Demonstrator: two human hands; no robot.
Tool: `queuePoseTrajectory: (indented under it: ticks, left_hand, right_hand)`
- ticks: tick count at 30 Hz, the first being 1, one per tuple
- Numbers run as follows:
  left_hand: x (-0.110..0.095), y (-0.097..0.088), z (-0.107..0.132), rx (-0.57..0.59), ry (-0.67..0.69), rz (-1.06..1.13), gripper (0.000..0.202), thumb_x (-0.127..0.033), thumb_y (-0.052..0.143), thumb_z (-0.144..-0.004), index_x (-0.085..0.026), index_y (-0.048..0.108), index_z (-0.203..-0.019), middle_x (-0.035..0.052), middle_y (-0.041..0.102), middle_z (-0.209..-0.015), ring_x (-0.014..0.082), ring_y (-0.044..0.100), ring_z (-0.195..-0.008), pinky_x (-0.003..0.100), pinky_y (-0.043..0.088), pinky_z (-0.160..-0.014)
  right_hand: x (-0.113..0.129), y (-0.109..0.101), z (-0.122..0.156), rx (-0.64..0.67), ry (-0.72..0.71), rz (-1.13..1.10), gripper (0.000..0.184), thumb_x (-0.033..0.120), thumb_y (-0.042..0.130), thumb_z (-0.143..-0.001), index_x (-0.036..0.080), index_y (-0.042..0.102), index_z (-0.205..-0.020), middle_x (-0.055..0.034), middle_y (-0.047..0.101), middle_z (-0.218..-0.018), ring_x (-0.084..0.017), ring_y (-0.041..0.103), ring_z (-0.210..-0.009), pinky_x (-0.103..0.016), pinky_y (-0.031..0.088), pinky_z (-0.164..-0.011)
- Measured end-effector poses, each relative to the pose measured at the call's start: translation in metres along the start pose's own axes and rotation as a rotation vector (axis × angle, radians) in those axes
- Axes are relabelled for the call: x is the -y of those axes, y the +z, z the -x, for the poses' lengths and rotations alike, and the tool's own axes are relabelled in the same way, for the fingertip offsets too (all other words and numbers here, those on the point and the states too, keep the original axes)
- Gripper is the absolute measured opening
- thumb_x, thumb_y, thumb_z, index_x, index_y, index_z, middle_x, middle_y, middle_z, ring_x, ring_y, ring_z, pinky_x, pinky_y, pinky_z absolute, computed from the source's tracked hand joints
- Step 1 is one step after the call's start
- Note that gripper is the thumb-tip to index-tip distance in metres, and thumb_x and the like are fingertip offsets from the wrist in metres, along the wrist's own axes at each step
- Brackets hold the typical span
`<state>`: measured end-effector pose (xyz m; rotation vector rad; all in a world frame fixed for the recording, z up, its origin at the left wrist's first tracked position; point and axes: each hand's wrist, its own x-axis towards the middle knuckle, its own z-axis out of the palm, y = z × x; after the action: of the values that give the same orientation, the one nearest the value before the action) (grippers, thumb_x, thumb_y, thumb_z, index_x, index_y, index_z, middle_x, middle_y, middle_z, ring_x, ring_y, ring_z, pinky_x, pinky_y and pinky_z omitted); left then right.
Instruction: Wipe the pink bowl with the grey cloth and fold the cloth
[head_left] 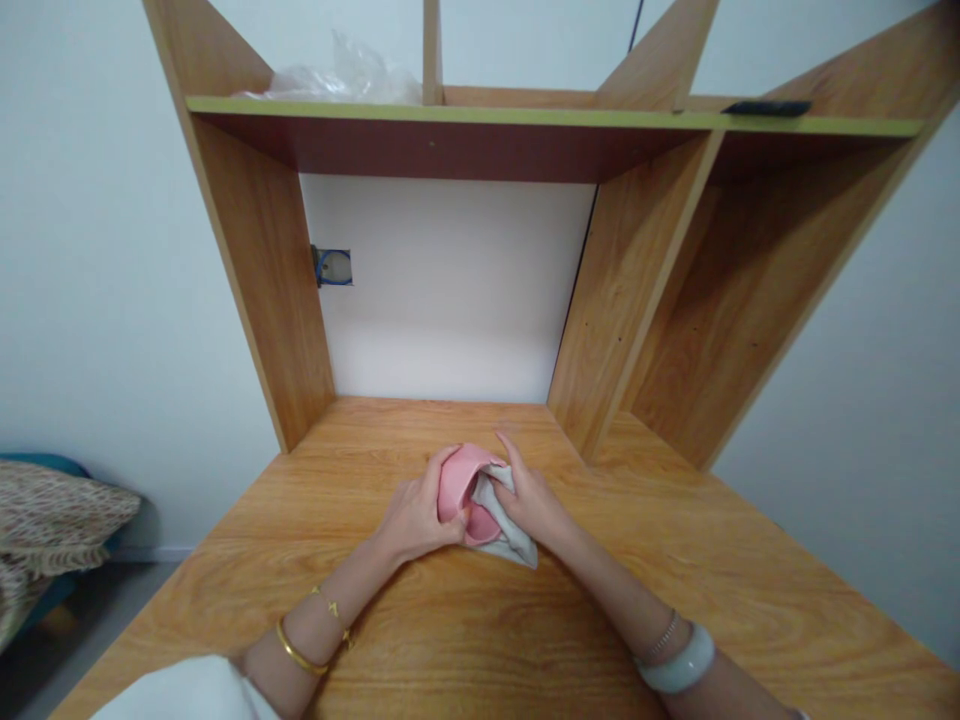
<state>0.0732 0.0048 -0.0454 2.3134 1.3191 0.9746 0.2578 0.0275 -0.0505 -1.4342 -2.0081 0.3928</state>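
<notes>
A pink cup [456,482] is tilted over the middle of the wooden desk, its opening turned toward me and to the right. My left hand [421,512] grips it from the left, with the thumb at the rim. In my right hand [531,498] is a light grey cloth [516,540], partly tucked into the cup's mouth and hanging down below it. One right finger points up and away beside the cup; the other fingertips are hidden by the cloth and the cup.
The wooden desk [450,640] has a shelf unit [495,118] at its back. On the shelf lie a clear plastic bag [345,82] and a dark flat object [766,108]. An open socket box with blue wires [334,267] sits in the back wall. A patterned cloth [60,515] drapes over something blue at left.
</notes>
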Motion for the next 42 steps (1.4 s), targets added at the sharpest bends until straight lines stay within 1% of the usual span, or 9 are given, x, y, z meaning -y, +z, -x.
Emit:
queuePoseTrajectory:
  ticks: [4,8,12,15,19,25,33,37,42]
  left_hand:
    - [0.005,0.002,0.000,-0.107,-0.030,0.173,0.069,-0.038,0.048,-0.077,-0.018,0.013,-0.133,0.0115,0.044,-0.122,0.0237,0.049,-0.105,0.037,0.038,-0.088]
    - [0.004,0.011,-0.001,-0.111,-0.048,0.350,0.087,-0.038,0.057,-0.074,-0.016,-0.001,-0.135,0.0128,0.040,-0.125,0.0223,0.043,-0.112,0.036,0.035,-0.093]
    - [-0.002,0.021,0.001,-0.088,-0.048,0.413,0.092,-0.037,0.062,-0.070,-0.017,0.001,-0.135,0.0142,0.031,-0.133,0.0233,0.034,-0.120,0.037,0.031,-0.097]
    - [-0.005,0.022,0.002,-0.089,-0.065,0.429,0.087,-0.037,0.060,-0.072,-0.015,0.002,-0.133,0.0155,0.033,-0.131,0.0230,0.036,-0.118,0.036,0.034,-0.095]
    - [-0.004,0.017,0.002,-0.094,-0.089,0.386,0.084,-0.034,0.060,-0.071,-0.014,0.006,-0.131,0.0150,0.039,-0.126,0.0221,0.043,-0.111,0.034,0.039,-0.089]
    - [-0.006,0.006,0.003,-0.012,-0.140,0.132,0.080,-0.034,0.062,-0.064,-0.019,0.020,-0.130,0.0091,0.056,-0.107,0.0246,0.056,-0.092,0.036,0.044,-0.078]
    - [-0.004,0.000,0.002,0.004,-0.062,0.111,0.079,-0.025,0.058,-0.060,-0.019,0.022,-0.131,0.0082,0.056,-0.110,0.0244,0.056,-0.093,0.035,0.043,-0.081]
    - [-0.002,-0.001,0.001,-0.012,-0.085,0.098,0.075,-0.023,0.055,-0.061,-0.018,0.025,-0.130,0.0086,0.054,-0.114,0.0246,0.054,-0.098,0.035,0.042,-0.084]
    - [-0.003,0.001,0.001,-0.063,-0.120,0.102,0.066,-0.027,0.053,-0.067,-0.018,0.030,-0.127,0.0086,0.055,-0.112,0.0237,0.054,-0.099,0.035,0.041,-0.085]
  right_hand:
    - [-0.003,0.015,-0.002,-0.082,0.018,-0.202,0.063,0.015,0.040,-0.074,0.016,0.017,-0.133,-0.0093,0.057,-0.111,-0.017,0.054,-0.099,-0.031,0.041,-0.083]
    - [-0.008,0.027,-0.006,-0.226,0.088,-0.346,0.055,0.015,0.039,-0.073,0.015,0.026,-0.127,-0.0099,0.045,-0.125,-0.016,0.042,-0.115,-0.034,0.033,-0.095]
    - [-0.014,0.034,-0.008,-0.222,0.086,-0.464,0.048,0.018,0.041,-0.073,0.016,0.032,-0.121,-0.0102,0.047,-0.123,-0.016,0.044,-0.113,-0.035,0.033,-0.095]
    - [-0.015,0.036,-0.009,-0.187,0.070,-0.468,0.050,0.021,0.044,-0.073,0.015,0.031,-0.121,-0.0111,0.046,-0.123,-0.016,0.045,-0.112,-0.034,0.033,-0.094]
    - [-0.009,0.031,-0.009,-0.150,0.100,-0.361,0.062,0.022,0.051,-0.070,0.013,0.025,-0.126,-0.0126,0.051,-0.118,-0.018,0.051,-0.104,-0.032,0.040,-0.086]
    - [0.007,-0.001,-0.005,-0.136,0.236,-0.014,0.079,0.028,0.058,-0.067,0.011,0.017,-0.133,-0.0086,0.065,-0.084,-0.020,0.061,-0.071,-0.026,0.043,-0.059]
    - [0.020,-0.009,0.007,-0.122,0.130,0.480,0.071,0.037,0.048,-0.077,0.018,0.012,-0.136,-0.0041,0.065,-0.065,-0.022,0.063,-0.064,-0.025,0.038,-0.053]
    - [0.023,-0.008,0.009,-0.123,0.049,0.511,0.068,0.039,0.043,-0.080,0.020,0.010,-0.136,-0.0051,0.066,-0.068,-0.023,0.063,-0.064,-0.027,0.039,-0.056]
    - [0.023,-0.003,0.011,-0.113,0.071,0.386,0.072,0.042,0.045,-0.078,0.019,0.009,-0.136,-0.0072,0.067,-0.081,-0.024,0.063,-0.071,-0.029,0.040,-0.060]
